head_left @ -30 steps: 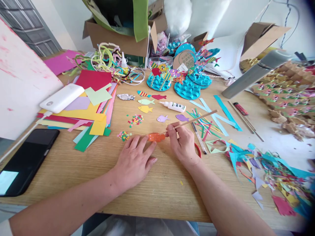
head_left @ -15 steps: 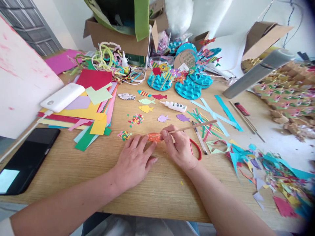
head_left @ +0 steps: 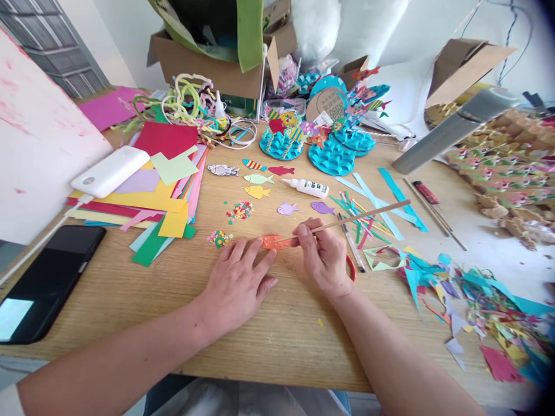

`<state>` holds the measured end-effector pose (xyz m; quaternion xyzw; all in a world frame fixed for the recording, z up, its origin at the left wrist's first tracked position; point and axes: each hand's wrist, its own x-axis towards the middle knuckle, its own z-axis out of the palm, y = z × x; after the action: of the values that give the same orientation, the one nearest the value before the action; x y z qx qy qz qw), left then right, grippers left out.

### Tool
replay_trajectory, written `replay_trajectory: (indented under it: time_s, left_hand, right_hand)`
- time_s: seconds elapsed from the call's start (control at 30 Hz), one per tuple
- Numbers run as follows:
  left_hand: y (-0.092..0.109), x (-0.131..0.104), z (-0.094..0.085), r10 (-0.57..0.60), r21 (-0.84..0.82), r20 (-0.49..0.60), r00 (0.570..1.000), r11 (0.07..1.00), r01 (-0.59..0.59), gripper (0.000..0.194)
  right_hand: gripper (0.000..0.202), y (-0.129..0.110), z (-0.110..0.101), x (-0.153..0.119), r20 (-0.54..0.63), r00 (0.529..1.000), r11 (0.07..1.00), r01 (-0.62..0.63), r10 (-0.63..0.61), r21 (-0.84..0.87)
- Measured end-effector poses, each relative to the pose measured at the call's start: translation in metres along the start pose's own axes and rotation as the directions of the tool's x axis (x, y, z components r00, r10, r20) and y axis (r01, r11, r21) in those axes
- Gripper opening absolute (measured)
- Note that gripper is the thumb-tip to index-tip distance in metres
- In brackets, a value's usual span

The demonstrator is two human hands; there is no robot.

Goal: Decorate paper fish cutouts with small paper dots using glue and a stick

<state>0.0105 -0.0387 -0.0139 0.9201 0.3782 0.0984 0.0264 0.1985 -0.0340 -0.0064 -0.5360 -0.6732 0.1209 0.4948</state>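
An orange paper fish (head_left: 269, 241) lies flat on the wooden table, with small pale dots on it. My left hand (head_left: 240, 277) rests palm down, fingers spread, its fingertips at the fish's left and lower edge. In my right hand (head_left: 323, 257) a thin wooden stick (head_left: 364, 217) is pinched like a pen, its tip at the fish's tail end. Whether the tip touches the paper I cannot tell. Little piles of paper confetti (head_left: 219, 238) lie just beyond my left fingers. Red-handled scissors (head_left: 351, 268) are partly hidden behind my right hand.
Several paper fish (head_left: 257, 192) and a white glue bottle (head_left: 309, 187) lie beyond my hands. Coloured paper (head_left: 167, 141) with a white power bank (head_left: 110, 171) is at left, near a phone (head_left: 47, 277). Paper scraps (head_left: 477, 300), a pen (head_left: 351, 242) and a grey bottle (head_left: 455, 130) are at right.
My right hand has moved right with the stick, whose tip has slid from the middle of the orange fish to its tail end. My left hand stays in place.
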Motion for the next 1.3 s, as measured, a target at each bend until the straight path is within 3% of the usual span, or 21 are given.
replay_trajectory:
  time_s: [0.13,0.5,0.97,1.3]
  left_hand:
    - [0.000,0.001,0.000,-0.005,-0.001,0.017,1.000,1.000,0.005,0.042]
    - [0.001,0.001,-0.002,-0.003,-0.004,0.019,1.000,1.000,0.003,0.042]
    - [0.001,0.001,-0.002,-0.009,-0.008,0.034,0.999,1.000,0.009,0.043]
    - [0.001,0.000,-0.002,-0.001,-0.012,0.021,1.000,1.000,0.001,0.042]
  right_hand:
    - [0.029,0.001,-0.006,0.002,-0.050,0.998,0.998,-0.045,0.043,-0.036]
    - [0.028,0.006,-0.003,0.004,0.071,0.997,0.992,0.008,0.001,-0.129]
    - [0.026,0.005,-0.004,0.003,-0.004,1.000,0.989,0.003,-0.003,-0.149]
    - [0.025,0.010,0.000,0.005,0.018,1.000,0.985,0.013,-0.010,-0.172]
